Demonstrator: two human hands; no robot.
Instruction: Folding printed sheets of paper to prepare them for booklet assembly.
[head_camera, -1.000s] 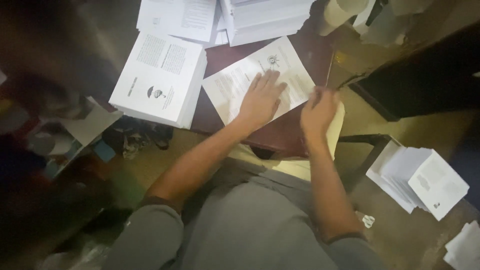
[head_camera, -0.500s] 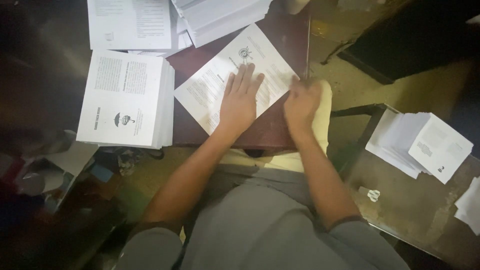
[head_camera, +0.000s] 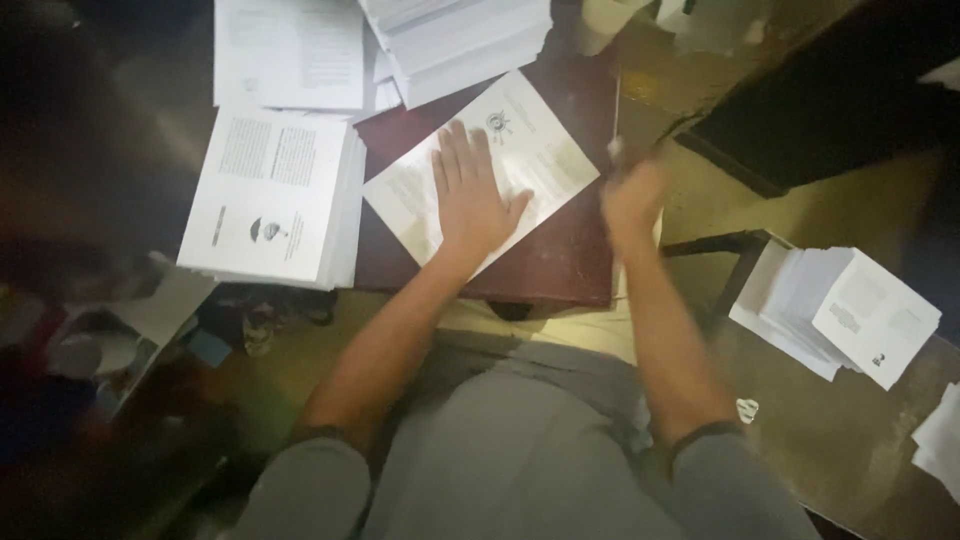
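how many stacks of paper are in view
4: one stack left of the left hand, one at top centre, one top left, one at right. Others may be cut off.

right hand (head_camera: 632, 195) motion-blurred at the table's (head_camera: 560, 265) right edge, we cannot tell its grip | top paper stacks (head_camera: 455, 40) cut off by frame | print too small for us

A dim, makeshift print or paper-handling workroom, not a tidy office; stacks of printed sheets (head_camera: 275, 195) crowd a dark red table (head_camera: 540, 265); more stacks (head_camera: 835, 310) sit on a side surface. Clutter (head_camera: 110, 340) lies on the bare floor.
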